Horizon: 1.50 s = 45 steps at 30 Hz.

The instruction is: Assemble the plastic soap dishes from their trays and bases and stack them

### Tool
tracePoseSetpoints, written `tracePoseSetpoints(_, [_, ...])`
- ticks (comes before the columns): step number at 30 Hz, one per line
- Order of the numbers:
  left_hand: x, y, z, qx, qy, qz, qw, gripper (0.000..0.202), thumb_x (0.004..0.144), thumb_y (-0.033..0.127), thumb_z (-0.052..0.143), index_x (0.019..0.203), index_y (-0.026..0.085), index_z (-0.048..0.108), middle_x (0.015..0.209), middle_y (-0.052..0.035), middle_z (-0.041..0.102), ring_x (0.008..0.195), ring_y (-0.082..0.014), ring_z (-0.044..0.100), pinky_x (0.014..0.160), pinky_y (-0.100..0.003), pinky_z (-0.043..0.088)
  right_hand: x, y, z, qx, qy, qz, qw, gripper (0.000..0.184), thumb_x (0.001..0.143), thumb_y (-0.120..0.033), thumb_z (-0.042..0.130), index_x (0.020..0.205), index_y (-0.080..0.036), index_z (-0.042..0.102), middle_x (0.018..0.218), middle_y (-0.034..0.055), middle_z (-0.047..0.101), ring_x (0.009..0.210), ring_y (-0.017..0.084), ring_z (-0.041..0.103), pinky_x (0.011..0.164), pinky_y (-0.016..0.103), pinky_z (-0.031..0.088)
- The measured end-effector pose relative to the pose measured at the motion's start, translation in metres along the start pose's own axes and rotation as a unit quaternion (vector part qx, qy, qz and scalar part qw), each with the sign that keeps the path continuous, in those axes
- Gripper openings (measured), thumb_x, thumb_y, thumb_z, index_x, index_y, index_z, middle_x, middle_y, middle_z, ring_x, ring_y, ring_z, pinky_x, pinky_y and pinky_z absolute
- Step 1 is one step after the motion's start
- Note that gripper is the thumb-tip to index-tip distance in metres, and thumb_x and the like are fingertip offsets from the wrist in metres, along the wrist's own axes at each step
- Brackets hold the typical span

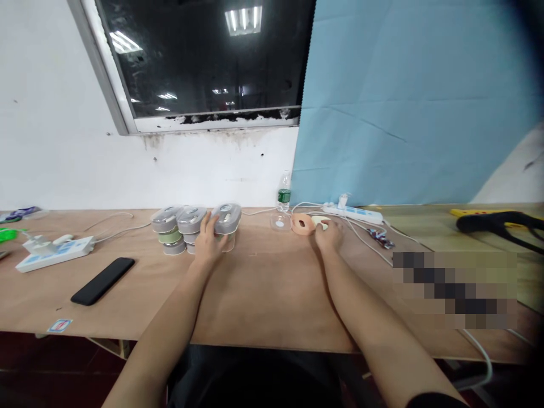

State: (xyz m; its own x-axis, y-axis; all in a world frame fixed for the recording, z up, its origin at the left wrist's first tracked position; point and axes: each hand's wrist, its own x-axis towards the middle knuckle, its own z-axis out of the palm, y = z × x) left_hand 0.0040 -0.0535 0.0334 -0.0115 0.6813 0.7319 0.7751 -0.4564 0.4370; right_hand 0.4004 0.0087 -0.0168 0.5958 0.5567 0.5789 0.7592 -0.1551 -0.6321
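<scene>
Grey-lidded canisters (226, 218) on the counter (263, 294) touch the left hand (207, 243), fingers spread wide; the right hand (328, 236) rests beside a peach ring (302, 224), fingers curved, grip unclear.

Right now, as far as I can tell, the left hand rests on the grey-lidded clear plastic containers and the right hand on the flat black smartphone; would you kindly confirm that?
Not quite: the head view shows the right hand at a peach-coloured ring, not on the flat black smartphone, which lies off to the left. The left hand does rest on the grey-lidded clear plastic containers.
</scene>
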Motion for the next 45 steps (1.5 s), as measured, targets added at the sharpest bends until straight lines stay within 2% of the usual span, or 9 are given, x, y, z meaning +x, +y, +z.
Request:
tracePoseSetpoints(4, [-0.007, 0.007, 0.009, -0.060, -0.008, 0.051, 0.997, 0.064, 0.081, 0.032, 0.062, 0.138, 0.021, 0.035, 0.150, -0.0174, 0.032, 0.112, -0.0254, 0.058, 0.079, -0.033, 0.054, -0.014, -0.028, -0.006, 0.080, 0.003, -0.155, 0.985, 0.038, 0.084, -0.034, 0.049, 0.114, -0.014, 0.059, 0.110, 0.0157, 0.062, 0.107, 0.030, 0.052, 0.096, 0.045, 0.038])
tracePoseSetpoints(10, [-0.023, 0.024, 0.028, -0.088, -0.139, 0.095, 0.982, 0.054, 0.084, 0.021, 0.055, 0.136, 0.022, 0.040, 0.146, -0.0134, 0.039, 0.131, -0.0261, 0.043, 0.097, -0.039, 0.047, -0.070, -0.082, -0.002, 0.247, -0.268, -0.333, 0.870, 0.050, 0.092, -0.045, 0.044, 0.135, -0.020, 0.045, 0.123, 0.0103, 0.061, 0.109, 0.023, 0.059, 0.093, 0.039, 0.046])
tracePoseSetpoints(13, [-0.026, 0.022, 0.032, -0.097, -0.166, 0.086, 0.978, 0.058, 0.084, 0.024, 0.057, 0.138, 0.021, 0.038, 0.147, -0.0143, 0.036, 0.136, -0.0267, 0.036, 0.106, -0.044, 0.039, -0.089, -0.095, -0.001, 0.249, -0.318, -0.352, 0.844, 0.051, 0.092, -0.048, 0.044, 0.136, -0.022, 0.045, 0.133, 0.0094, 0.056, 0.117, 0.023, 0.055, 0.096, 0.039, 0.046])
tracePoseSetpoints(18, [-0.027, 0.016, 0.035, -0.129, -0.199, 0.043, 0.971, 0.101, 0.068, 0.045, 0.076, 0.147, 0.017, 0.019, 0.150, -0.0189, 0.031, 0.139, -0.0304, 0.030, 0.113, -0.046, 0.029, -0.089, -0.095, -0.007, 0.194, -0.277, -0.360, 0.869, 0.053, 0.087, -0.052, 0.055, 0.132, -0.024, 0.052, 0.128, 0.0082, 0.061, 0.114, 0.026, 0.057, 0.098, 0.043, 0.044])
tracePoseSetpoints(25, [-0.025, 0.013, 0.036, -0.136, -0.203, -0.008, 0.970, 0.080, 0.081, 0.030, 0.061, 0.148, 0.016, 0.020, 0.149, -0.0163, 0.036, 0.136, -0.0290, 0.036, 0.112, -0.045, 0.030, -0.083, -0.092, -0.005, 0.193, -0.252, -0.302, 0.899, 0.046, 0.088, -0.053, 0.051, 0.120, -0.022, 0.064, 0.096, 0.0067, 0.072, 0.082, 0.022, 0.066, 0.079, 0.035, 0.051])
tracePoseSetpoints(28, [-0.024, 0.012, 0.034, -0.154, -0.223, -0.028, 0.962, 0.090, 0.080, 0.035, 0.065, 0.151, 0.016, 0.013, 0.148, -0.0169, 0.036, 0.133, -0.0308, 0.040, 0.110, -0.046, 0.033, -0.083, -0.091, -0.002, 0.215, -0.280, -0.260, 0.899, 0.046, 0.088, -0.052, 0.053, 0.119, -0.021, 0.065, 0.089, 0.0052, 0.072, 0.071, 0.018, 0.065, 0.071, 0.031, 0.051])
tracePoseSetpoints(31, [-0.025, 0.013, 0.033, -0.159, -0.234, -0.035, 0.959, 0.113, 0.069, 0.050, 0.074, 0.152, 0.015, 0.006, 0.153, -0.0187, 0.027, 0.138, -0.0337, 0.033, 0.112, -0.047, 0.029, -0.084, -0.090, 0.002, 0.237, -0.301, -0.248, 0.890, 0.048, 0.080, -0.051, 0.064, 0.119, -0.022, 0.064, 0.097, 0.0057, 0.071, 0.073, 0.017, 0.066, 0.071, 0.030, 0.052])
tracePoseSetpoints(35, [-0.025, 0.013, 0.034, -0.157, -0.225, -0.041, 0.961, 0.106, 0.074, 0.058, 0.067, 0.152, 0.015, 0.010, 0.154, -0.0179, 0.025, 0.141, -0.0313, 0.027, 0.115, -0.045, 0.024, -0.087, -0.089, 0.008, 0.263, -0.310, -0.229, 0.885, 0.048, 0.074, -0.049, 0.070, 0.114, -0.022, 0.066, 0.096, 0.0056, 0.071, 0.074, 0.017, 0.065, 0.071, 0.029, 0.052])
tracePoseSetpoints(45, [-0.026, 0.011, 0.037, -0.157, -0.270, -0.026, 0.950, 0.115, 0.065, 0.060, 0.073, 0.151, 0.013, 0.012, 0.153, -0.0188, 0.027, 0.139, -0.0320, 0.030, 0.114, -0.044, 0.026, -0.079, -0.084, 0.015, 0.320, -0.341, -0.145, 0.872, 0.041, 0.087, -0.050, 0.052, 0.105, -0.017, 0.066, 0.081, 0.0060, 0.071, 0.070, 0.018, 0.067, 0.066, 0.030, 0.053])
